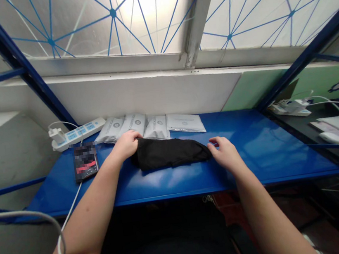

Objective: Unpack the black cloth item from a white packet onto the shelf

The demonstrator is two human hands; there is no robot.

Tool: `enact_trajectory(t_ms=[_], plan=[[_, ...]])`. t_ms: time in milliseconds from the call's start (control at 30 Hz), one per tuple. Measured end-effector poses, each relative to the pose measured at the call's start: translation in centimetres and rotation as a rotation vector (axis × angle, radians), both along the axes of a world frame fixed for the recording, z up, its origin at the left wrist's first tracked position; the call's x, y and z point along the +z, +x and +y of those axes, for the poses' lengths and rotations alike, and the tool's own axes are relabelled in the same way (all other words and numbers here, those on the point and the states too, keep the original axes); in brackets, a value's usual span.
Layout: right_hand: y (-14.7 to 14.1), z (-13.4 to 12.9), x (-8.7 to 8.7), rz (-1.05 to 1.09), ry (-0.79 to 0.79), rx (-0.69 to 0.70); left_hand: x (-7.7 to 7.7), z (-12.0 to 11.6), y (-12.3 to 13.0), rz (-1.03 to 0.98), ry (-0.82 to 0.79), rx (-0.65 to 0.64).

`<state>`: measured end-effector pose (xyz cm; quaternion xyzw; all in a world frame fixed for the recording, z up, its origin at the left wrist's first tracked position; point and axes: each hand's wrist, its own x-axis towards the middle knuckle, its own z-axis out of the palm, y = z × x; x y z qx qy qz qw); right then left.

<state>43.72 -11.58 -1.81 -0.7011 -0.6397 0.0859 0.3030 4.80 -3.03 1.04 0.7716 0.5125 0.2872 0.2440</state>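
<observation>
A folded black cloth, perhaps a garment, lies lengthwise on the blue table in front of me. At its upper left corner, my left hand is closed on the fabric, with the fingertips partly hidden behind it. My right hand is at the tapered right end of the cloth. Its thumb and curled fingers are drawn together at the edge there. Just behind the cloth, several grey printed plastic packets lie in a row.
On the left are a power strip with a white plug and a phone, partly pixelated, with a cable. Blue metal posts frame the table, and a wall and window stand behind. A second power strip lies at right.
</observation>
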Motion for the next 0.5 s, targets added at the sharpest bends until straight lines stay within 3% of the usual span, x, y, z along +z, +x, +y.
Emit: enact_trajectory(t_ms=[133, 333, 433, 500], plan=[[-1.6, 1.8, 0.1, 0.023, -0.073, 0.168, 0.1, -0.1, 0.1, 0.083, 0.038, -0.021], [-3.2, 4.3, 0.4, -0.041, -0.21, 0.234, 0.2, 0.0, 0.2, 0.126, 0.029, -0.233], [-2.9, 4.6, 0.8, 0.026, -0.124, 0.271, 0.6, 0.0, 0.2, 0.017, 0.021, -0.174], [-2.4, 4.1, 1.8, 0.163, -0.019, 0.292, 1.1, -0.3, -0.1, -0.175, -0.042, -0.098]])
